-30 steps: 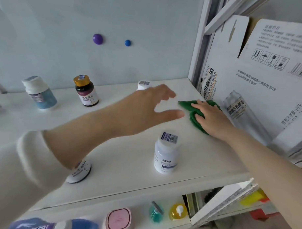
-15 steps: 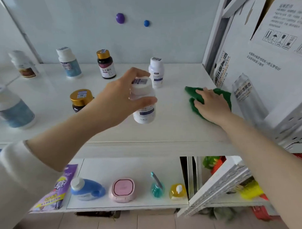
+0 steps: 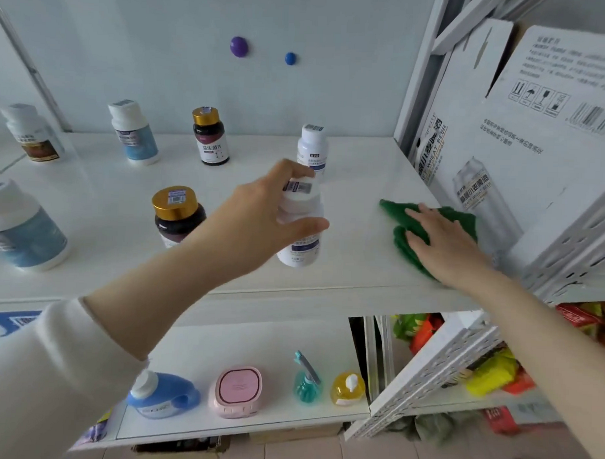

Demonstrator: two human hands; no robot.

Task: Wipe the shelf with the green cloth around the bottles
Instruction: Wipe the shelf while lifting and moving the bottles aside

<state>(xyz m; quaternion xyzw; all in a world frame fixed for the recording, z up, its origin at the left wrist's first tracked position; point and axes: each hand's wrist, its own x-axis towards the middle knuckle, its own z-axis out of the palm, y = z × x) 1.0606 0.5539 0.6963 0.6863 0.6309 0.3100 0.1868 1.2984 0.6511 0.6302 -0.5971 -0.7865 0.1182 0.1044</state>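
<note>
Left hand [image 3: 260, 221] around bottle [image 3: 299, 251], perhaps aloft

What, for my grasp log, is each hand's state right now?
Left hand: closed, gripping the white bottle.
Right hand: open, fingers flat on the green cloth.

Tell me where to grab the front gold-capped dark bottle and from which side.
Probably grip the gold-capped dark bottle round its wide cap, from above: it stands upright, cap up, and the left arm covers its lower right side.

Bright even light, perhaps slight blur, edges warped
</note>
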